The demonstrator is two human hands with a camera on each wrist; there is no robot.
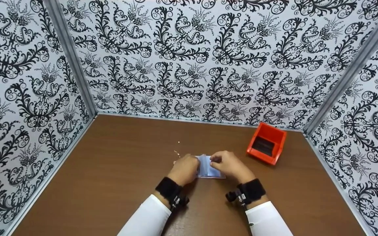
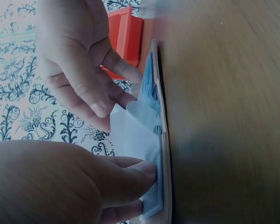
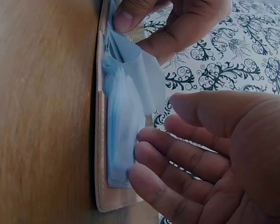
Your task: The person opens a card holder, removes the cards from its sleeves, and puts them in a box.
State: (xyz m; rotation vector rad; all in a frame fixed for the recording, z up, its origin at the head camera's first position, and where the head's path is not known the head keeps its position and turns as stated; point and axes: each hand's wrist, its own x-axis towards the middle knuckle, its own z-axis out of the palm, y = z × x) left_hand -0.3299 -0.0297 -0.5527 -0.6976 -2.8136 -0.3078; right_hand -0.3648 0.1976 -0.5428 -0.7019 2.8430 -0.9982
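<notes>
An open card holder with a tan cover [image 3: 114, 199] and clear plastic sleeves [image 3: 125, 135] lies on the table between the two hands. My left hand [image 1: 185, 168] pinches sleeves on its side between thumb and fingers, as the left wrist view shows. One translucent sleeve [image 2: 130, 133] stands up from the stack near the middle. On the other side, my right hand [image 1: 231, 165] has its fingers loosely bent and its thumb apart from them. The right fingertips [image 3: 144, 175] lie at the edge of the sleeves; whether they press on them I cannot tell.
A red open bin [image 1: 267, 144] with a dark inside bottom sits at the back right of the brown table [image 1: 126, 164]. Tiny pale specks [image 1: 177, 153] lie beyond the left hand. Patterned panels [image 1: 189, 59] enclose the table at the back and sides.
</notes>
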